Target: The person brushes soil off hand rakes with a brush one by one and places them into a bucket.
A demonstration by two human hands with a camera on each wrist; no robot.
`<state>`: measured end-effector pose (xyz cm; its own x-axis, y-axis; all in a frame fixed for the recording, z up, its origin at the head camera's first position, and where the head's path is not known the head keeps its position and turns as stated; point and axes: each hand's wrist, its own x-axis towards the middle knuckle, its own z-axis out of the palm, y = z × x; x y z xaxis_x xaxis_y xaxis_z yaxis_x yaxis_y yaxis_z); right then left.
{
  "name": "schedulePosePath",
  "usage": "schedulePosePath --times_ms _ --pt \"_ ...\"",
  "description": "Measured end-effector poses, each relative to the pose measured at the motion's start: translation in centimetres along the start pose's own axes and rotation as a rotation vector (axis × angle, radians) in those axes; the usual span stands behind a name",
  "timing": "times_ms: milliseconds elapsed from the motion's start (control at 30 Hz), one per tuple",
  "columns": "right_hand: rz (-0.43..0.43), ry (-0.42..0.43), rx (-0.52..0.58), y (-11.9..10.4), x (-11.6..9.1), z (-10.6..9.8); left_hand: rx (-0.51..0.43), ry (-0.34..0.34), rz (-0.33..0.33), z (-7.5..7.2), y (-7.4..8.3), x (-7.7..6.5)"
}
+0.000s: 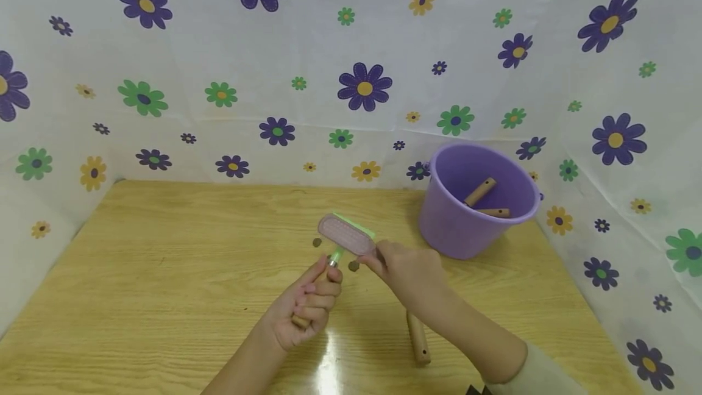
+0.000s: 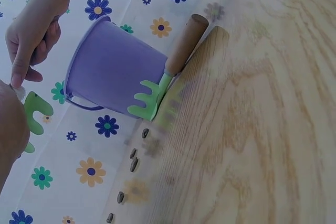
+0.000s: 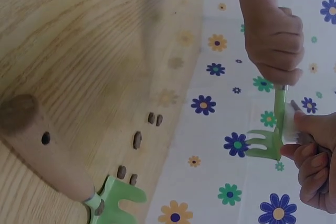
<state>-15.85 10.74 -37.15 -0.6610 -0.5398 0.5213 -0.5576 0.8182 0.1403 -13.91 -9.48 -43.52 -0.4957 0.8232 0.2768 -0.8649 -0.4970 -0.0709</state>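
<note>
In the head view my left hand (image 1: 307, 303) grips the wooden handle of a small green garden fork (image 3: 269, 142), raised above the table. My right hand (image 1: 414, 273) holds a pinkish-grey oval brush (image 1: 345, 234) by its end. The bristle side of the brush lies against the green fork head, covering much of it from above; in the right wrist view the tines stick out beside the brush. A second green garden fork (image 2: 149, 100) with a wooden handle lies on the table below my right forearm, its head hidden in the head view.
A purple bucket (image 1: 457, 224) stands at the back right, with two wooden-handled tools (image 1: 482, 191) inside. Several small brown clumps (image 3: 137, 140) lie on the wooden table (image 1: 164, 273). A flowered white cloth (image 1: 307, 47) hangs behind and along the sides.
</note>
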Motion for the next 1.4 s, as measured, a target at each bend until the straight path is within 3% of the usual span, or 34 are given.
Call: schedulePosePath --times_ms 167,300,367,467,567,700,967,1233,1400 --pt "0.028 0.0 0.01 1.1 0.4 0.3 0.004 0.009 -0.021 0.0 0.0 0.0" --pt "0.085 -0.124 0.101 2.3 0.9 0.5 0.006 0.022 -0.044 0.0 0.0 -0.1" --pt "0.126 -0.232 0.194 2.9 1.3 0.5 0.004 0.021 -0.056 -0.1 0.0 -0.2" --pt "0.233 -0.419 0.424 3.8 1.8 0.5 0.013 0.011 -0.062 -0.2 0.0 -0.2" --pt "0.362 -0.554 0.658 4.8 2.1 0.4 0.041 0.004 -0.062 -0.2 0.0 -0.2" --pt "0.466 -0.637 0.88 5.8 2.2 0.5 0.071 -0.019 -0.075 -0.2 0.1 -0.2" --pt "0.541 -0.722 1.188 6.8 1.8 1.8 0.092 -0.028 -0.095 -0.2 0.0 -0.1" --pt "0.527 -0.779 1.263 6.8 1.5 3.0 0.138 -0.027 -0.093 -0.1 0.2 -0.5" --pt "0.542 -0.785 1.169 6.7 0.8 3.9 0.155 -0.061 -0.099 0.2 -0.1 -0.8"
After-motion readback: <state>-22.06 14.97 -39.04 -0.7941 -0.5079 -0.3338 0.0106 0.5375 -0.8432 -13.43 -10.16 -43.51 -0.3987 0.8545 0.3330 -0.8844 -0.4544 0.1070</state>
